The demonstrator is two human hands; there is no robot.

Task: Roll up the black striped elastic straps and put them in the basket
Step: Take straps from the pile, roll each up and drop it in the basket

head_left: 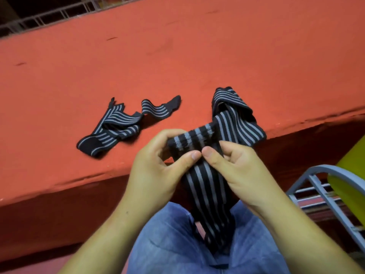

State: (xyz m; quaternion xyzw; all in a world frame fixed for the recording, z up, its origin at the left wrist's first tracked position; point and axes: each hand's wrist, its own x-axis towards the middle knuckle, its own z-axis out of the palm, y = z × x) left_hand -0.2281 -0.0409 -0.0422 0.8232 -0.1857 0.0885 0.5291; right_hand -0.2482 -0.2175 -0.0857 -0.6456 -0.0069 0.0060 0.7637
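Black-and-grey striped elastic is what we hold: the strap (pixel 205 186) sits just off the near edge of the bench (pixel 197 56). Its top end is turned over into a first short roll, and its long tail hangs toward six o'clock, between our knees. Our left hand (pixel 152 171) and right hand (pixel 243 171) both grasp it, fingers (pixel 167 134) curled behind the roll and thumbs pinching the front, their tips almost touching.

We judge the rolling to be at its very start, since most of this strap is loose. At one o'clock from the hands a striped heap (pixel 233 109) lies on the bench. We cannot tell whether it is this strap's other end or a separate one. At ten o'clock a second strap (pixel 116 125) lies crumpled and unrolled.

No rolled strap shows anywhere. At four o'clock stands a grey metal frame (pixel 320 186); whether it belongs to the basket, we cannot say. So nearly everything is left: finishing this roll, rolling the rest, and putting them away.
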